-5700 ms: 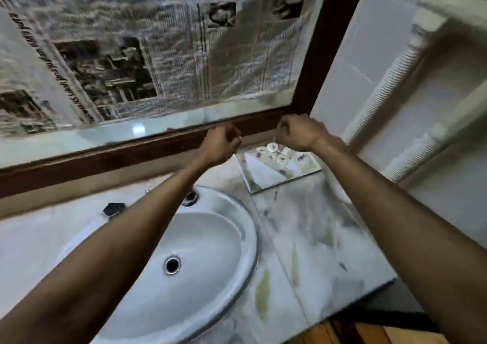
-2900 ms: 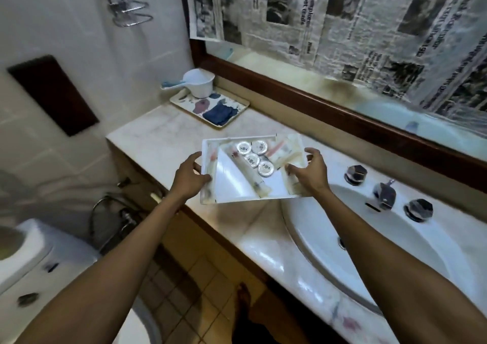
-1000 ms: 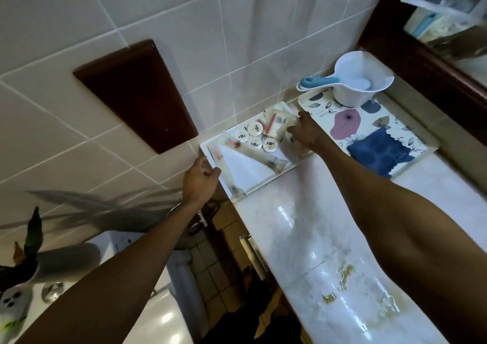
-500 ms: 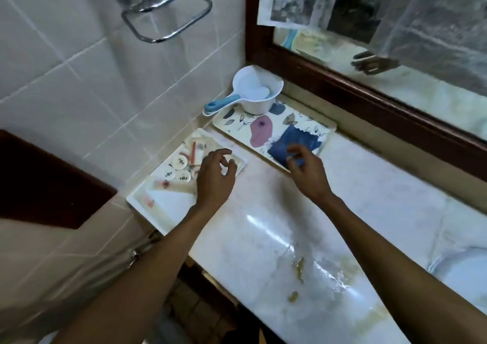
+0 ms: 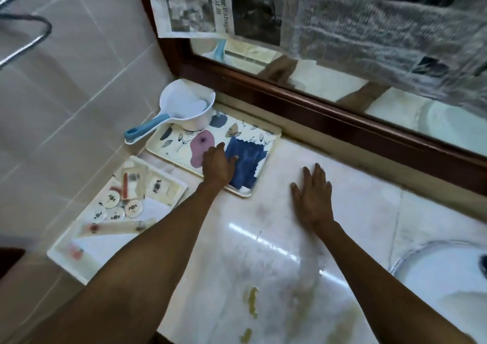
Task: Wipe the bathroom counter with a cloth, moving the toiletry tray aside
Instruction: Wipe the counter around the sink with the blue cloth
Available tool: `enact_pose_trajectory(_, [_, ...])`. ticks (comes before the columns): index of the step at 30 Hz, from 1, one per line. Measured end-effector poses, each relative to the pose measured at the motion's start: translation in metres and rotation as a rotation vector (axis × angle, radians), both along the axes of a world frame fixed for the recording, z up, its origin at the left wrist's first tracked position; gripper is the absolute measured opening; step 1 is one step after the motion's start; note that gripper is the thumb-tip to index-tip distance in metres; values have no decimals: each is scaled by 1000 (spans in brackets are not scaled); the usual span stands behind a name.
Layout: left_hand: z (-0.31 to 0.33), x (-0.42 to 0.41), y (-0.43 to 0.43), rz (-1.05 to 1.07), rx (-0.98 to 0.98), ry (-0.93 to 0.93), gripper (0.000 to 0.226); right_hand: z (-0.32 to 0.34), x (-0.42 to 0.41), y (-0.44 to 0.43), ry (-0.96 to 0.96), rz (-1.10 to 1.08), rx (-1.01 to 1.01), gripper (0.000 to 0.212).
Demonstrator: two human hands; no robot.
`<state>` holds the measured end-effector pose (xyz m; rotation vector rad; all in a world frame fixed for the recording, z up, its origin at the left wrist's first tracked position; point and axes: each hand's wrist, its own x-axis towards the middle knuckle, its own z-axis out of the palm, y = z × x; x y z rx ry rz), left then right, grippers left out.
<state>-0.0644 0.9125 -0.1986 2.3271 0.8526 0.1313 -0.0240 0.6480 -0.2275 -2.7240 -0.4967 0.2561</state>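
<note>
Head view:

- Left hand: lies palm down on the floral tray, fingers loosely spread, fingertips touching the left edge of the blue cloth. Whether any of the cloth is pinched cannot be told; nothing is lifted.
- Right hand: flat on the marble counter, fingers extended and slightly apart, holding nothing. It sits right of the floral tray, well apart from the cloth.
- Blue cloth: lies crumpled on the right half of the floral tray, at the far left of the counter, near the mirror frame.
- Toiletry tray: white and rectangular, resting at the left end of the counter against the tiled wall, just near-left of the floral tray. It carries round white caps, a red stick-shaped item and clear sachets. The near corner overhangs the counter edge.
- Water scoop: white with a blue handle, standing on the far left corner of the floral tray, handle pointing left past the rim.
- Counter surface: yellowish stains in the near middle area; glare streaks across the centre.
- Sink basin: partly in view at the near right.
- Newspaper: sheets cover the upper part of the mirror.
</note>
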Motion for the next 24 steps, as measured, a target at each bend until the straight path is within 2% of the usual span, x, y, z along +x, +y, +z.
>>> enact_pose_trajectory(3, [4,7,-10,13,-54,-50,21,-8,-2,-6,-35,18,-15,66])
enact_pose_trajectory(6, [15,13,-15,-23,-17,-129,18,-11,-5,-12,-37,25,-4,64])
enact_pose_trajectory(10, [51,25,-31,-150,-60,-239,36,-4,-3,-22,13,34,-32,62])
enact_pose_trajectory(16, [101,48,-98,-441,-250,-411,34,18,0,-80,73,-185,-92,61])
enact_pose_trajectory(20, [104,59,-134,-497,-423,-427,33,38,0,-121,69,-303,-101,57])
enact_pose_trajectory(22, [90,61,-137,-512,-384,-388,32,43,-3,-137,76,-345,-108,56])
enact_pose_trajectory(24, [66,55,-137,-532,-150,-326,34,45,-9,-151,76,-368,-111,54])
